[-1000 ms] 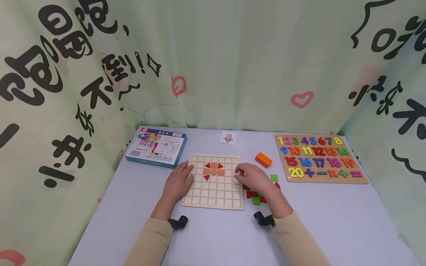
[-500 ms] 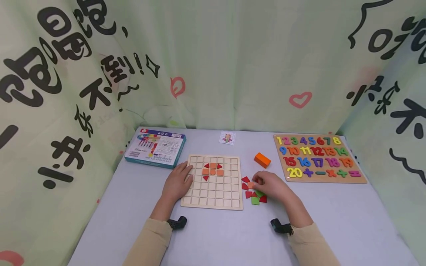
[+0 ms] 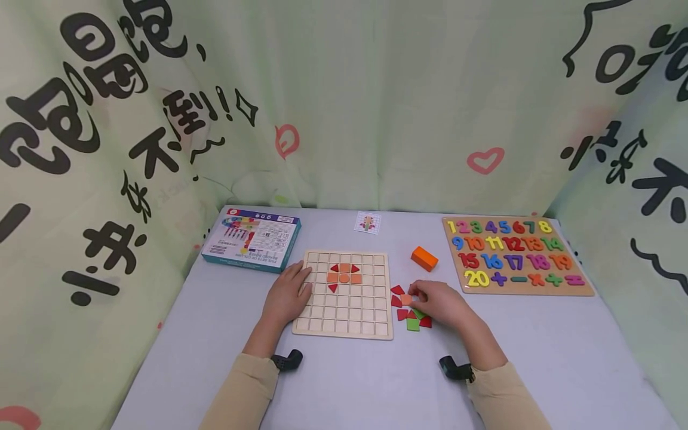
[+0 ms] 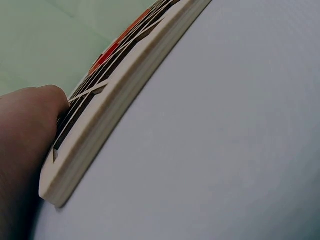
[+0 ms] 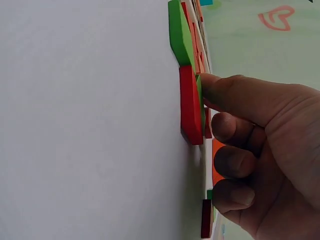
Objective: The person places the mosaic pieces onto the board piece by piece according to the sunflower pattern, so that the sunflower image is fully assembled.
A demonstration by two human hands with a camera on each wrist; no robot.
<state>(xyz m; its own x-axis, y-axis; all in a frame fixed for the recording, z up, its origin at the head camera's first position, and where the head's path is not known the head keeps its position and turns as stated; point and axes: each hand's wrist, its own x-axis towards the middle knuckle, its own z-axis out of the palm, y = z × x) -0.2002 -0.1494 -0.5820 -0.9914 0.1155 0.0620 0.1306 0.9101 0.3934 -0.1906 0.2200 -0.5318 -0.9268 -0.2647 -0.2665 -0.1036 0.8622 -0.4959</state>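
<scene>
Head view: pale grey table (image 3: 344,382); green printed curtains (image 3: 376,89) around.

Left hand (image 3: 286,295) flat, fingers straight. Right hand (image 3: 439,303) fingers curled, pinching; both forearms extended.

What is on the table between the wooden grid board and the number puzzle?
In the head view: loose red, orange and green flat pieces under the right hand, plus an orange block.

A curtained play booth: pale green printed fabric walls (image 3: 333,101) rise beyond the hands, colourful wooden number puzzle board (image 3: 516,255) out past the right hand (image 3: 441,303).
</scene>
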